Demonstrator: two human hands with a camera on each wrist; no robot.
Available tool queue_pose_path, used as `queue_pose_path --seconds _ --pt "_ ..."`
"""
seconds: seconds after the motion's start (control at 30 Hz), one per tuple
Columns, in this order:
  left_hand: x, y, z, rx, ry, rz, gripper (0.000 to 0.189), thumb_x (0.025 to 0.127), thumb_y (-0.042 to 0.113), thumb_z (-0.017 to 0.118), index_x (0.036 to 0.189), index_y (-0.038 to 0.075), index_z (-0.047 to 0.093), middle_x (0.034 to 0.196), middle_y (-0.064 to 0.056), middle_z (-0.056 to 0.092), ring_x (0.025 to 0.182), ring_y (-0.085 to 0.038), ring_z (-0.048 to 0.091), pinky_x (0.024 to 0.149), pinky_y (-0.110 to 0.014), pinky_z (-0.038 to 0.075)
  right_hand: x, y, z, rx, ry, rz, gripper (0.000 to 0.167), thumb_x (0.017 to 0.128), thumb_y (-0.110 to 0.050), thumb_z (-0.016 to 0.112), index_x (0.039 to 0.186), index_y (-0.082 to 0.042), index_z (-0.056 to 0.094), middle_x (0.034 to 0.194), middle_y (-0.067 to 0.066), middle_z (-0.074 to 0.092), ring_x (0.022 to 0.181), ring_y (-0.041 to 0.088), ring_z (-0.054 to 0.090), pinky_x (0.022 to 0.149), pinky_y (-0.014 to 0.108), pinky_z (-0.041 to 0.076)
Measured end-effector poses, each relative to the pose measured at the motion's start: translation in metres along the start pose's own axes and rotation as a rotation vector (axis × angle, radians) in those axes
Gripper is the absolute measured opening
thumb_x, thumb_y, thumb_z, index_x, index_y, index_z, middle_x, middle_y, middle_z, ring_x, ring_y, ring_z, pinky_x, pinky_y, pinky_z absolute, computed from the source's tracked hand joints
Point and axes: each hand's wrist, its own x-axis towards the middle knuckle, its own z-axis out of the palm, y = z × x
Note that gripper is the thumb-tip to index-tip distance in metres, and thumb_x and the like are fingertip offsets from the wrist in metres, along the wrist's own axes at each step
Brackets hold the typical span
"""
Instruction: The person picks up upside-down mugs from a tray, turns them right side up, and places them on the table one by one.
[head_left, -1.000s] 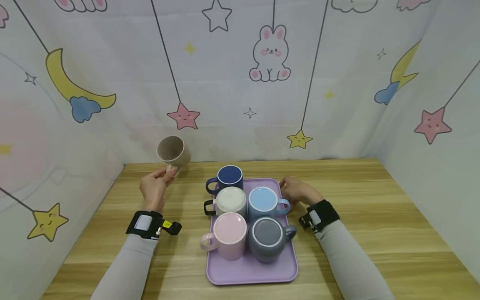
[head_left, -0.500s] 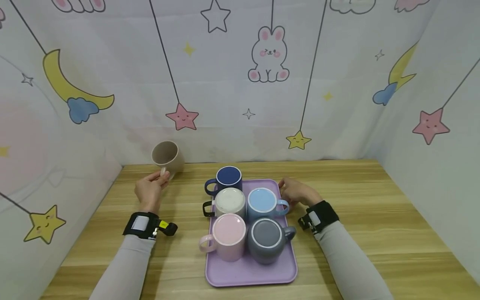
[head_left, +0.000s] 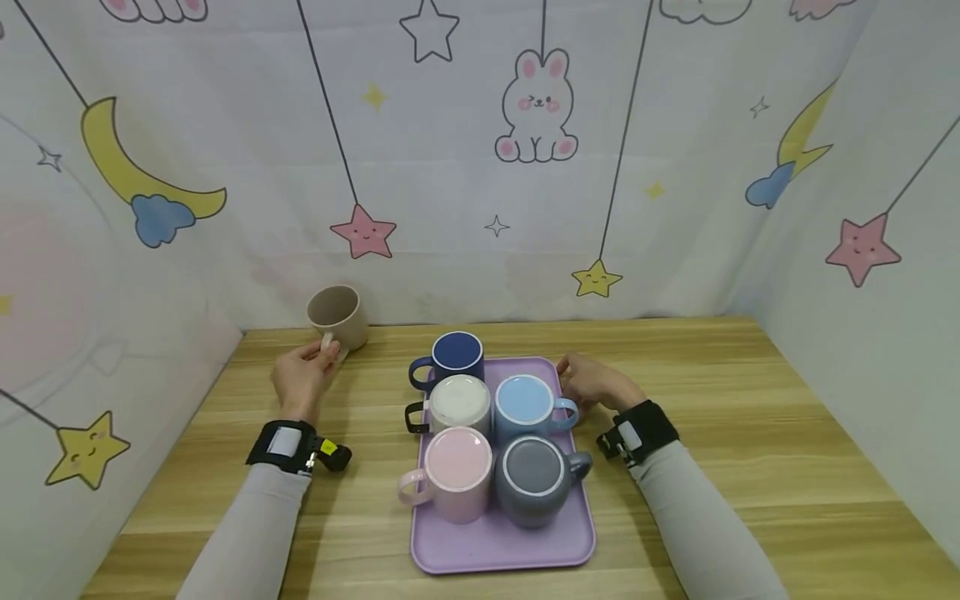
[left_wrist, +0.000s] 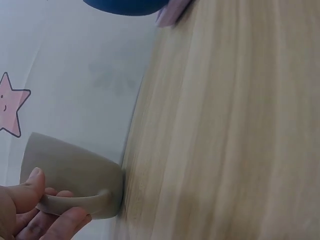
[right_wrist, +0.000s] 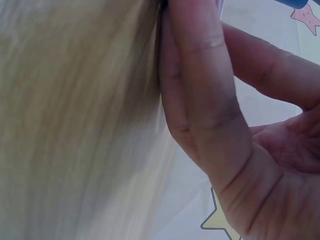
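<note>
At the table's back left, a beige mug (head_left: 351, 329) stands mouth up, its base right at the wood. My left hand (head_left: 300, 382) pinches its handle between thumb and fingers, plain in the left wrist view, where the mug (left_wrist: 70, 165) shows side-on. A lilac tray (head_left: 502, 552) carries several upside-down mugs: navy (head_left: 459, 353), white with a black handle (head_left: 459, 403), light blue (head_left: 525, 402), pink (head_left: 457, 468) and dark grey (head_left: 534, 473). My right hand (head_left: 598, 385) grips the tray's right edge near the back, fingers low along the tabletop.
The wooden table (head_left: 712, 417) runs back to a white cloth wall (head_left: 450, 183) printed with stars, moons and a rabbit. Similar cloth closes off both sides. Handles of the mugs jut past the tray's left rim.
My left hand has lowered the beige mug toward the table, shifting slightly left, and the mug has turned more upright. My right hand and the tray stay in place.
</note>
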Motion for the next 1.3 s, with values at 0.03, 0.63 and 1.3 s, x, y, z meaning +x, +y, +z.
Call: queue_pose_path --seconds 0.03,0.63,1.3 --pt "0.000 0.001 0.000 0.029 0.000 0.019 0.042 0.096 0.026 0.077 0.128 -0.001 0.072 0.115 -0.016 0.074 0.081 -0.003 0.070 0.071 -0.014 0.059 0.000 0.000 0.000 0.004 -0.002 -0.001 0.056 0.084 0.011 0.060 0.136 0.008 0.041 0.090 0.012 0.053 0.063 0.018 0.054 0.052 0.026 0.055" --pt "0.006 0.007 0.000 0.162 -0.012 0.103 0.044 0.098 0.030 0.075 0.126 -0.003 0.072 0.120 -0.024 0.072 0.073 -0.002 0.069 0.062 -0.008 0.053 -0.002 0.004 0.001 0.017 -0.021 -0.044 0.053 0.080 0.013 0.055 0.132 0.009 0.041 0.085 0.013 0.056 0.054 0.015 0.053 0.050 0.025 0.055" --pt "0.011 0.006 -0.001 0.213 -0.067 0.145 0.046 0.104 0.034 0.066 0.130 -0.004 0.069 0.116 -0.024 0.072 0.081 -0.012 0.067 0.062 -0.009 0.051 0.001 0.004 0.000 0.022 -0.021 -0.025 0.055 0.083 0.011 0.058 0.135 0.008 0.040 0.086 0.012 0.054 0.056 0.016 0.054 0.052 0.026 0.056"
